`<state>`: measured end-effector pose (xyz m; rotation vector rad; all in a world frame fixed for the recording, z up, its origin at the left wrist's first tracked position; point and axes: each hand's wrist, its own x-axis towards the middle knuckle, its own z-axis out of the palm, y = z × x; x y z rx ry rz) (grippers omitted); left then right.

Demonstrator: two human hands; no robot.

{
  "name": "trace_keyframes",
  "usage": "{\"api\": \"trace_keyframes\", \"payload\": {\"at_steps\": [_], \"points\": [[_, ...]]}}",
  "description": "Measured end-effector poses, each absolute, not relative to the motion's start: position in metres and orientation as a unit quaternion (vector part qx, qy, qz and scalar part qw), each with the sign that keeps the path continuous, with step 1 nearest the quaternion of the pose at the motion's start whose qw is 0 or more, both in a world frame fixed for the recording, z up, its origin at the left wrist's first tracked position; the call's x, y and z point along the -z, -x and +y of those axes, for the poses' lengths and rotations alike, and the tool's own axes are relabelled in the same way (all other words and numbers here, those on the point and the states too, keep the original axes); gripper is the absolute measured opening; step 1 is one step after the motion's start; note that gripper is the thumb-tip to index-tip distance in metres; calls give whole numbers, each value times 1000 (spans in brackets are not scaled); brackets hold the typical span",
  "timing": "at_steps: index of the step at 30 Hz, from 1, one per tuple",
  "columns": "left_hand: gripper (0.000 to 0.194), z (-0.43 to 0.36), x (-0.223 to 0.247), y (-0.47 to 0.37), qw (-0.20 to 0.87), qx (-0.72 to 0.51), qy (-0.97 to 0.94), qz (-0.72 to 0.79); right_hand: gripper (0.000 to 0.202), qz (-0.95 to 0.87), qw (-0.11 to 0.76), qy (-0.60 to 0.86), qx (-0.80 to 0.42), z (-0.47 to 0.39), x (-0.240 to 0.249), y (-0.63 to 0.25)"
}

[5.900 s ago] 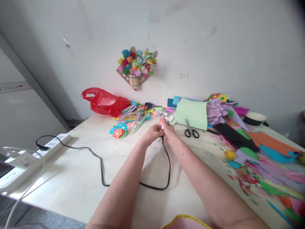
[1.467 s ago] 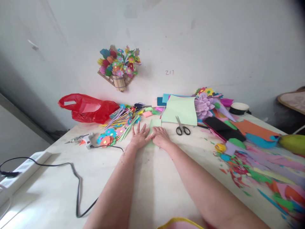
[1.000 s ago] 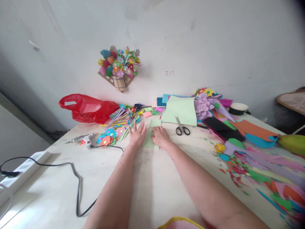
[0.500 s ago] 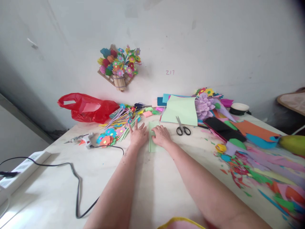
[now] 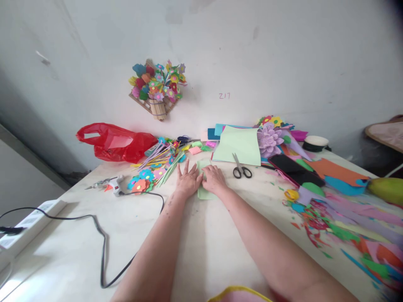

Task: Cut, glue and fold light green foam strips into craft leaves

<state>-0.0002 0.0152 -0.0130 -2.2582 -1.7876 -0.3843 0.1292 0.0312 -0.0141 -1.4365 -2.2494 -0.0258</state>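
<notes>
A light green sheet lies on the table between and partly under my hands. My left hand has its fingers spread, with the thumb side touching the sheet's left edge. Across the sheet's right part lies my right hand, its fingers slightly bent and pressed down on it, close to the left thumb. Black-handled scissors rest just right of my right hand, blades pointing away. Thin green strips lie to the left of my left hand.
Foam flowers, a glue gun with a black cord and a red bag are at the left. A larger green sheet lies behind the scissors. At the right are a phone and colourful scraps.
My left hand has moved slightly right, onto the sheet's left edge and nearer my right hand. The right hand has barely moved.
</notes>
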Motion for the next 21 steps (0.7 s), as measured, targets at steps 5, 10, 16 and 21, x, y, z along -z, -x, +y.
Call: {"api": "trace_keyframes", "payload": {"at_steps": [5, 10, 16, 21], "points": [[48, 15, 11, 0, 106, 128, 769, -617, 36, -817, 223, 531, -1, 31, 12, -130], [46, 12, 5, 5, 119, 152, 765, -614, 42, -822, 201, 533, -8, 29, 7, -129], [43, 12, 4, 9, 112, 166, 761, -618, 39, -817, 211, 537, -7, 26, 5, -129], [47, 16, 10, 7, 110, 148, 763, -620, 44, -817, 238, 525, 12, 28, 11, -130]]}}
